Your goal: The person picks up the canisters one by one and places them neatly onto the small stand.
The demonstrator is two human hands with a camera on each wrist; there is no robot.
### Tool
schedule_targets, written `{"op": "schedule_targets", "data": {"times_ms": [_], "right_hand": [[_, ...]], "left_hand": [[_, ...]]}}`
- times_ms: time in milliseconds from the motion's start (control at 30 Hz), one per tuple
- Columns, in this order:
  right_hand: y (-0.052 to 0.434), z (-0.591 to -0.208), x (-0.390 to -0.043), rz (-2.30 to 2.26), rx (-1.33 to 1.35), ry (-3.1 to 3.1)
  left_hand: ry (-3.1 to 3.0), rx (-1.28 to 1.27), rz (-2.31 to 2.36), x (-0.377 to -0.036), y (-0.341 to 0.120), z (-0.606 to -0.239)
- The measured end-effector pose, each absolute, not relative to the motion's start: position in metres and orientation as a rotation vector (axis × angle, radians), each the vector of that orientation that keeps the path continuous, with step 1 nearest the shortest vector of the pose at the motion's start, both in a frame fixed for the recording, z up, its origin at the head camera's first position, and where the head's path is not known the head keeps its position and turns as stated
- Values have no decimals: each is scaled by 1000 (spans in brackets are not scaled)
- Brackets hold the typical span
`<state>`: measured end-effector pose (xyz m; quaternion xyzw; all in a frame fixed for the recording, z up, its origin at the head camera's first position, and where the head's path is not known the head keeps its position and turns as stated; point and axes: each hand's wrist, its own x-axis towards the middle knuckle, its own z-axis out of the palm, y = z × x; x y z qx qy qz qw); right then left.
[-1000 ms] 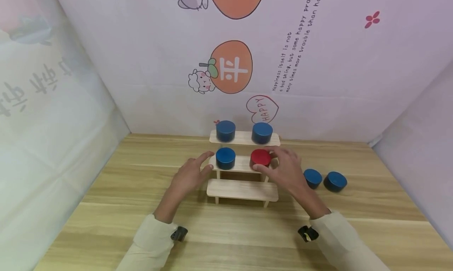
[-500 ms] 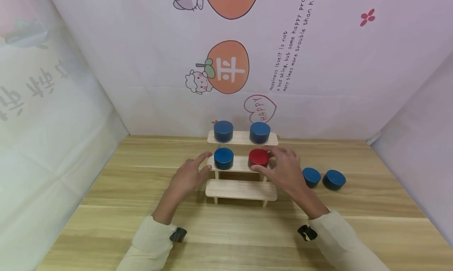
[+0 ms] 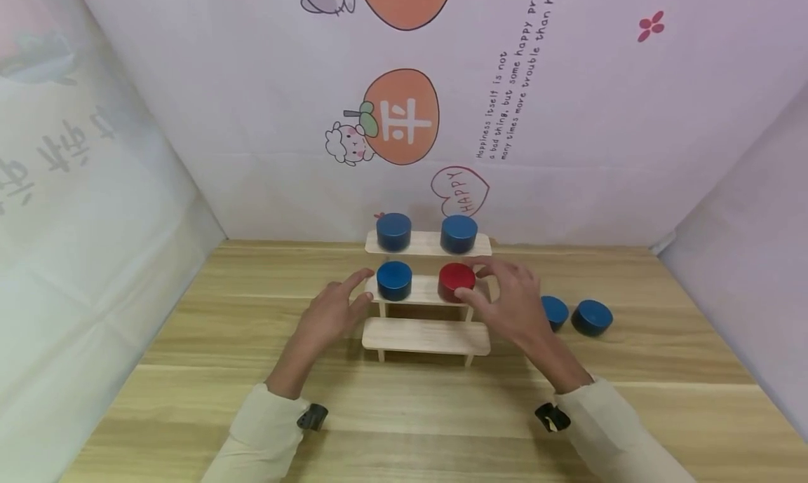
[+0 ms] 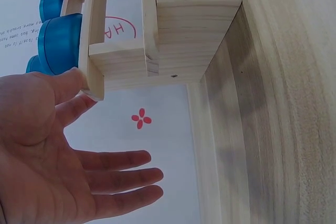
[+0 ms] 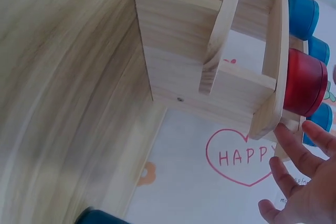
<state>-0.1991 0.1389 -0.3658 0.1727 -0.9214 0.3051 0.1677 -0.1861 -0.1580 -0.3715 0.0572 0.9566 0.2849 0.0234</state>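
Observation:
A three-step wooden stand (image 3: pixel 426 336) rises from the table. My left hand (image 3: pixel 328 315) pinches the left end of its middle shelf between thumb and index finger, the other fingers spread in the left wrist view. Beside that grip sits a blue round tin (image 3: pixel 394 281). At the shelf's right end is a red round tin (image 3: pixel 456 281). Close to it, my right hand (image 3: pixel 514 301) is spread with thumb and index finger around its right side. In the right wrist view, those fingertips (image 5: pixel 282 129) are just off the red tin, at the shelf's corner.
On the top shelf stand two blue tins, one left (image 3: pixel 394 232) and one right (image 3: pixel 459 234). Right of the stand, two more blue tins lie on the table, one (image 3: pixel 554 313) partly behind my right wrist, the other (image 3: pixel 593 317) farther right. A printed cloth (image 3: pixel 536 188) hangs behind.
My right thumb has drawn back a little to the right from the red tin's front. The left hand keeps its place at the shelf end. The whole view has shifted slightly.

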Motion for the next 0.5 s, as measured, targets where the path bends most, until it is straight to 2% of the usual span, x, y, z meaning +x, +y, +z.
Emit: {"op": "schedule_targets", "data": {"times_ms": [500], "right_hand": [[170,-378,-199,986,587,-2555]], "left_hand": [[2942,187,875,-188,-160,-371]]}}
